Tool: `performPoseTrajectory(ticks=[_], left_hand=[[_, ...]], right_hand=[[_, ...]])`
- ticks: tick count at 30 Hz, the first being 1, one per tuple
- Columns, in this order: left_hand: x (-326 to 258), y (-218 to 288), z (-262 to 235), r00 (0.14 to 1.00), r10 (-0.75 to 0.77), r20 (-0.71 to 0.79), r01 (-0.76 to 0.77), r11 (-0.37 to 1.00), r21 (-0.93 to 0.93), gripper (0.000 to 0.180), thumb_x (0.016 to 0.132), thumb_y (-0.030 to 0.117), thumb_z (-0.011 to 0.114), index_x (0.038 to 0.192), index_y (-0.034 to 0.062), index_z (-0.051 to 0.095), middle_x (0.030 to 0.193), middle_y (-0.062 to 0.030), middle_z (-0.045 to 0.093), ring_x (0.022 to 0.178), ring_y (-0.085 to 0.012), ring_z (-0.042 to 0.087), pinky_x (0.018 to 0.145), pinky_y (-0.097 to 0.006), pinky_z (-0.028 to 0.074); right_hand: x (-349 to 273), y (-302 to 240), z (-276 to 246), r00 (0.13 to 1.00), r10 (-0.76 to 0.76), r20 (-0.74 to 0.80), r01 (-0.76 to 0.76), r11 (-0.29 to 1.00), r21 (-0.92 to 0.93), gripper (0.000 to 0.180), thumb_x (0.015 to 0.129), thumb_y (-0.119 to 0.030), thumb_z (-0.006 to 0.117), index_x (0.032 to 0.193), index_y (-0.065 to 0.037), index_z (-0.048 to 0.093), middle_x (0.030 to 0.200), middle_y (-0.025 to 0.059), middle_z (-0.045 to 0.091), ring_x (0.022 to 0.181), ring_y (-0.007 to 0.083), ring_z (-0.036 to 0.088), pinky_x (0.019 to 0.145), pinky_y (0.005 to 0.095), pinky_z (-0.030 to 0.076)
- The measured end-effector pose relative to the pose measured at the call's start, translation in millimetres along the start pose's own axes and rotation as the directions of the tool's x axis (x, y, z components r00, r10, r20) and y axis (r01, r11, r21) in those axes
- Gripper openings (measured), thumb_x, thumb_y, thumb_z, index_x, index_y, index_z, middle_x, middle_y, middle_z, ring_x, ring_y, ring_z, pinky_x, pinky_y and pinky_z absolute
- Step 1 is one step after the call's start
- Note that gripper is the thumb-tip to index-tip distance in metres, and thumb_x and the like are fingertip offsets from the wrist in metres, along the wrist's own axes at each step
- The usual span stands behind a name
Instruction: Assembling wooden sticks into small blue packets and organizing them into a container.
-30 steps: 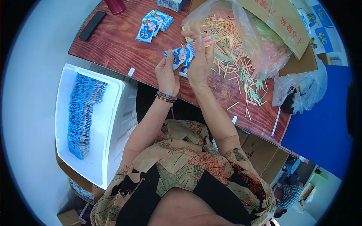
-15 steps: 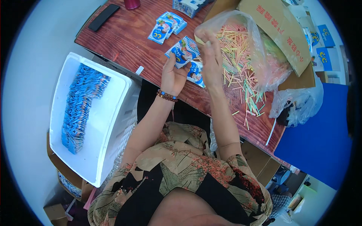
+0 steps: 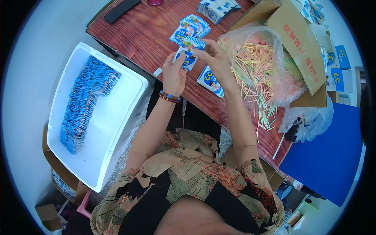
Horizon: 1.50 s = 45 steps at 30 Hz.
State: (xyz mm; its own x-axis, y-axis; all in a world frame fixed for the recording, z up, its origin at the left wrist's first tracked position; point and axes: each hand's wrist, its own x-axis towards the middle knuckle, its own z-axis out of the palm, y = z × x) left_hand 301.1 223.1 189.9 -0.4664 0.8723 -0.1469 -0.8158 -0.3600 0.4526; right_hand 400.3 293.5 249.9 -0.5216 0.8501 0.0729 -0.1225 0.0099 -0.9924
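A small blue-and-white packet [image 3: 188,62] is held up over the table's front part. My left hand [image 3: 174,78] pinches its lower left side, thumb on the front. At its upper right edge are the thumb and fingers of my right hand [image 3: 220,66], also closed on it; some fingertips are hidden. Another packet [image 3: 210,83] lies flat on the table below my right hand. Just beyond my hands sits a small overlapping pile of similar packets [image 3: 192,26]. Thin pastel sticks [image 3: 254,58] spill from a clear plastic bag [image 3: 279,43] to the right.
A cardboard box [image 3: 299,43] lies on its side around the bag on the red wooden table [image 3: 152,37]. At left stands a white foam box [image 3: 107,137] with rows of blue packets [image 3: 82,105]. A black oblong object [image 3: 122,10] and a blue-and-white carton [image 3: 217,11] are farther back.
My right hand has come from the bag's edge to the held packet and now grips its upper right. The packet is turned more upright. The view has shifted slightly.
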Motion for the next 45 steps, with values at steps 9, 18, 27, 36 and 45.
performPoseTrajectory(ticks=[9, 18, 27, 36, 45], left_hand=[[22.1, 13.9, -18.9, 0.984, 0.116, -0.133, -0.085, 0.971, 0.223, 0.022, 0.085, 0.002, 0.064, 0.105, -0.0006, 0.056, 0.098, -0.0092, 0.065, 0.085, -0.0132, 0.064, 0.075, -0.027, 0.053], [51.9, 5.0, -24.1, 0.842, 0.527, 0.116, -0.349, 0.368, 0.862, 0.052, 0.081, 0.011, 0.069, 0.125, -0.0014, 0.045, 0.121, -0.0154, 0.052, 0.111, -0.0237, 0.050, 0.092, -0.035, 0.042], [13.2, 9.3, -14.7, 0.938, 0.142, 0.316, -0.287, -0.193, 0.938, 0.036, 0.079, 0.023, 0.068, 0.111, 0.0087, 0.057, 0.111, -0.0120, 0.059, 0.107, -0.0297, 0.049, 0.090, -0.045, 0.034], [-0.2, -40.0, 0.8, 0.886, 0.009, 0.463, -0.411, -0.447, 0.795, 0.034, 0.067, 0.033, 0.077, 0.084, 0.0102, 0.057, 0.091, -0.0062, 0.052, 0.097, -0.0295, 0.045, 0.082, -0.047, 0.029], [1.2, -40.2, 1.1, 0.719, 0.109, 0.687, -0.509, -0.590, 0.627, 0.026, 0.078, 0.032, 0.069, 0.074, 0.0109, 0.054, 0.075, -0.0035, 0.055, 0.083, -0.0247, 0.050, 0.079, -0.044, 0.028]], right_hand=[[41.4, 41.8, 11.3, 0.999, 0.052, -0.016, -0.051, 0.994, 0.097, 0.017, 0.081, -0.009, 0.067, 0.095, 0.000, 0.064, 0.076, 0.0014, 0.064, 0.070, 0.0067, 0.058, 0.065, 0.0216, 0.045], [88.5, 61.6, 3.5, 0.962, -0.094, -0.255, -0.115, 0.708, -0.696, 0.031, 0.080, -0.009, 0.068, 0.107, 0.003, 0.059, 0.082, 0.0073, 0.067, 0.072, 0.0122, 0.061, 0.065, 0.0262, 0.048], [-30.6, 12.7, -66.6, 0.962, 0.033, -0.271, -0.221, 0.678, -0.701, 0.027, 0.077, -0.019, 0.071, 0.097, -0.002, 0.064, 0.084, 0.0104, 0.064, 0.077, 0.0179, 0.062, 0.069, 0.0302, 0.047], [-63.8, 32.4, -98.2, 0.995, -0.066, -0.081, -0.050, 0.382, -0.923, 0.029, 0.067, -0.024, 0.075, 0.086, -0.006, 0.062, 0.089, 0.0083, 0.062, 0.081, 0.0238, 0.058, 0.074, 0.0367, 0.040], [-69.0, 41.9, -98.6, 0.958, -0.250, -0.139, -0.022, 0.420, -0.907, 0.027, 0.068, -0.025, 0.074, 0.087, -0.009, 0.063, 0.082, 0.0042, 0.062, 0.080, 0.0208, 0.058, 0.076, 0.0351, 0.036]])
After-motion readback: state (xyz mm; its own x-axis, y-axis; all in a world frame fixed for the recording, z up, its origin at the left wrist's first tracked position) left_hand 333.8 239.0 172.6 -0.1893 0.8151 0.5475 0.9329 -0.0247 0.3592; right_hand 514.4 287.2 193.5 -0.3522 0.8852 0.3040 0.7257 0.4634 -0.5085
